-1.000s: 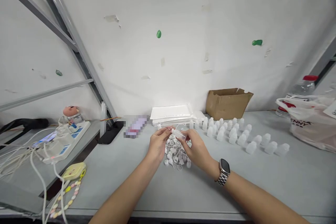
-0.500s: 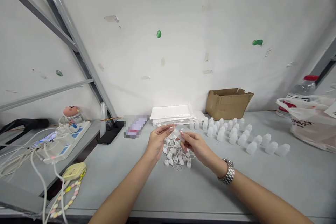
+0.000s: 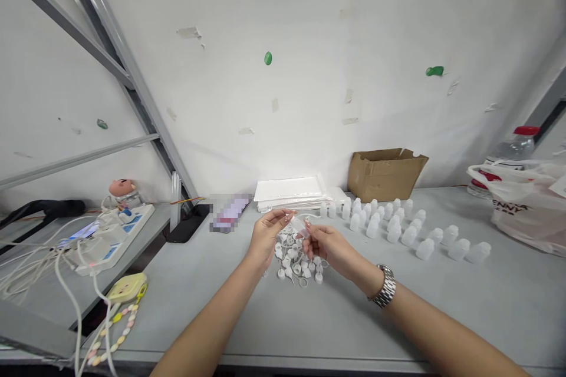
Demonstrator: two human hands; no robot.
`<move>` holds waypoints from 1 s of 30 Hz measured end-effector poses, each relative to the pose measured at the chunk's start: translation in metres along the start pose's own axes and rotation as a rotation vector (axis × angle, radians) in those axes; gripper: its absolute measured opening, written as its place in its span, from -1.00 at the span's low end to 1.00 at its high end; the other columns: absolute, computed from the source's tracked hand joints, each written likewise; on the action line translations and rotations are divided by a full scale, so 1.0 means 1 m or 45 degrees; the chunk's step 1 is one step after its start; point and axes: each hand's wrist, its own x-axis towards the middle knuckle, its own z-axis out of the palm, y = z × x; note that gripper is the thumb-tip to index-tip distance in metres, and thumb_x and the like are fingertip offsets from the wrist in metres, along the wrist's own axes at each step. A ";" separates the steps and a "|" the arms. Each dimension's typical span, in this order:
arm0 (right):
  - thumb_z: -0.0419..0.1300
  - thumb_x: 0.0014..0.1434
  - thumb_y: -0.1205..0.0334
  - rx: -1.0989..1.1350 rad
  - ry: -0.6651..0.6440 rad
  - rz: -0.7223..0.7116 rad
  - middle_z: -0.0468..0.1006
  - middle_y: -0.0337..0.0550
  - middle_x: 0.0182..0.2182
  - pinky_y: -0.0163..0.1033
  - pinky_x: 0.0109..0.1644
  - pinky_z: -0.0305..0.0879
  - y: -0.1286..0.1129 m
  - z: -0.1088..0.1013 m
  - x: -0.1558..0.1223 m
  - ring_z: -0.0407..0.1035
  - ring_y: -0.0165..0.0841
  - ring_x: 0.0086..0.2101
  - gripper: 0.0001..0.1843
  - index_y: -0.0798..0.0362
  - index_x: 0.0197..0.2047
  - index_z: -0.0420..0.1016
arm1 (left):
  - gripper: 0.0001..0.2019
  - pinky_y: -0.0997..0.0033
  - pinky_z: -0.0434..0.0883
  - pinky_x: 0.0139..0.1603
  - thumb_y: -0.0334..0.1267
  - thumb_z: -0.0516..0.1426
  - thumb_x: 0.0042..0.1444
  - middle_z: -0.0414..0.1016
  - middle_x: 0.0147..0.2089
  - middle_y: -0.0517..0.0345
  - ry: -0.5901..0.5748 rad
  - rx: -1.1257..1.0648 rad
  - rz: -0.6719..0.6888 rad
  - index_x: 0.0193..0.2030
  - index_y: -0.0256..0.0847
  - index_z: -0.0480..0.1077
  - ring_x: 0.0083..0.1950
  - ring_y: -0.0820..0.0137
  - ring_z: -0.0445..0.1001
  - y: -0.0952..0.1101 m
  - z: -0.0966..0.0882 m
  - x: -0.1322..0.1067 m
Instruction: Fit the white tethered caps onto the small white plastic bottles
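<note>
My left hand [image 3: 265,237] and my right hand [image 3: 328,245] meet over a pile of small white caps [image 3: 295,261] on the grey table [image 3: 336,318]. Between the fingertips of both hands is a small translucent bottle [image 3: 299,225], tilted. The left fingers pinch at its upper end, where a small white piece shows; the right fingers grip its body. A metal watch [image 3: 384,287] is on my right wrist. Several more small translucent bottles [image 3: 398,228] stand in rows to the right of my hands.
An open cardboard box [image 3: 384,174] and a stack of white sheets [image 3: 292,191] stand by the wall. A white plastic bag [image 3: 526,203] and a red-capped bottle [image 3: 513,144] are at far right. At left lie a power strip [image 3: 110,235], cables and a yellow case [image 3: 126,288].
My right hand has turned at the wrist, so the watch face rolled downward, and it drew slightly nearer. The small bottle stays pinched between both hands.
</note>
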 end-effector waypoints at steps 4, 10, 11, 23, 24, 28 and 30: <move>0.29 -0.16 -0.09 -0.165 0.238 -0.213 0.46 -0.25 -0.53 -0.26 -0.42 0.23 0.001 0.004 0.000 0.30 -0.43 -0.54 -0.59 0.08 -0.38 0.39 | -0.85 0.35 0.27 -0.04 -0.28 0.30 -0.22 0.56 -0.32 0.11 0.046 0.001 -0.004 -0.44 -0.23 0.49 -0.16 0.35 0.45 0.000 0.001 -0.001; 0.23 -0.04 -0.03 0.126 -0.029 -0.048 0.35 -0.29 -0.64 -0.29 -0.44 0.16 0.000 0.000 -0.003 0.20 -0.50 -0.61 -0.65 0.11 -0.54 0.36 | -0.87 0.39 0.27 -0.06 -0.31 0.29 -0.22 0.56 -0.33 0.13 -0.044 0.000 0.029 -0.45 -0.22 0.49 -0.17 0.37 0.44 0.005 0.002 -0.003; 0.21 -0.01 -0.04 0.192 -0.094 -0.001 0.34 -0.29 -0.65 -0.29 -0.45 0.16 -0.001 -0.001 -0.003 0.18 -0.50 -0.62 -0.64 0.12 -0.53 0.37 | -0.87 0.39 0.27 -0.07 -0.31 0.29 -0.22 0.55 -0.33 0.12 -0.056 0.008 0.036 -0.45 -0.23 0.49 -0.18 0.37 0.44 0.005 0.002 -0.003; 0.21 0.01 -0.01 0.066 -0.138 -0.087 0.32 -0.30 -0.62 -0.31 -0.44 0.09 -0.002 -0.003 -0.002 0.15 -0.50 -0.61 -0.67 0.13 -0.46 0.40 | -0.90 0.43 0.29 -0.13 -0.31 0.26 -0.16 0.55 -0.35 0.15 -0.079 0.073 0.066 -0.43 -0.22 0.47 -0.23 0.42 0.44 0.004 0.001 -0.004; 0.19 0.04 0.00 0.150 -0.225 -0.046 0.29 -0.32 -0.64 -0.31 -0.45 0.08 -0.002 -0.004 -0.003 0.10 -0.52 -0.63 -0.68 0.13 -0.46 0.40 | -0.90 0.43 0.29 -0.14 -0.32 0.26 -0.16 0.55 -0.35 0.15 -0.101 0.069 0.068 -0.43 -0.22 0.47 -0.24 0.42 0.44 0.005 0.002 -0.004; 0.15 0.06 0.04 0.364 -0.349 0.093 0.21 -0.34 -0.64 -0.28 -0.44 0.07 -0.002 -0.006 -0.005 0.03 -0.51 -0.64 -0.72 0.12 -0.42 0.41 | -0.87 0.40 0.32 -0.13 -0.31 0.27 -0.18 0.55 -0.33 0.11 -0.108 0.041 0.054 -0.42 -0.23 0.48 -0.22 0.37 0.45 0.006 0.004 -0.005; 0.13 0.08 0.03 0.395 -0.341 0.118 0.20 -0.33 -0.65 -0.28 -0.44 0.07 -0.001 -0.005 -0.005 0.04 -0.50 -0.63 -0.71 0.11 -0.41 0.40 | -0.84 0.39 0.32 -0.10 -0.29 0.28 -0.19 0.55 -0.30 0.09 -0.077 0.013 0.029 -0.40 -0.24 0.48 -0.18 0.35 0.45 0.005 0.005 -0.006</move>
